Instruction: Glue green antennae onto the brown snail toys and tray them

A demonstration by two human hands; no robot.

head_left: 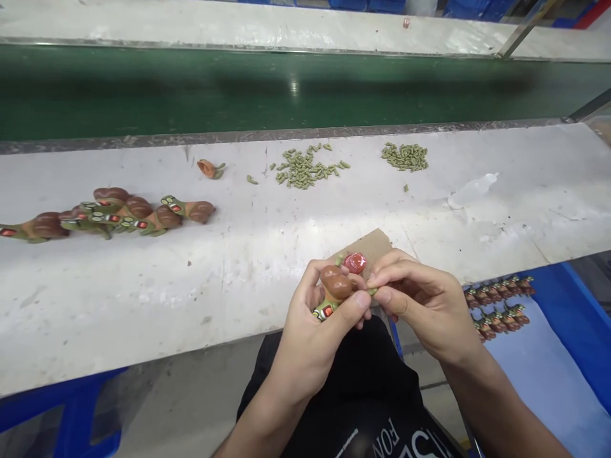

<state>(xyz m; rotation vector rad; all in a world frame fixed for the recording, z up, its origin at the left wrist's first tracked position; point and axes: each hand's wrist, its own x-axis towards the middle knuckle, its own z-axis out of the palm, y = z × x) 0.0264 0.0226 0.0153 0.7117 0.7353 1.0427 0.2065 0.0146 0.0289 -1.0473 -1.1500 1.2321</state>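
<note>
The left hand (310, 331) is curled around a small brown and green toy (334, 289), with the thumb pressed on its near side and the fingers wrapped behind it. It holds the toy just above the near edge of the white table (214, 280). The right hand (424, 305) is half closed, and its thumb and forefinger pinch a green peg (372, 291) against the toy's right side. A red round piece (354, 262) sits just beyond the toy, by a scrap of cardboard (370, 245). Two piles of pegs (305, 168) lie farther back. A row of finished toys (119, 213) lies at the left. More toys fill a blue bin (573, 318) at the right.
</note>
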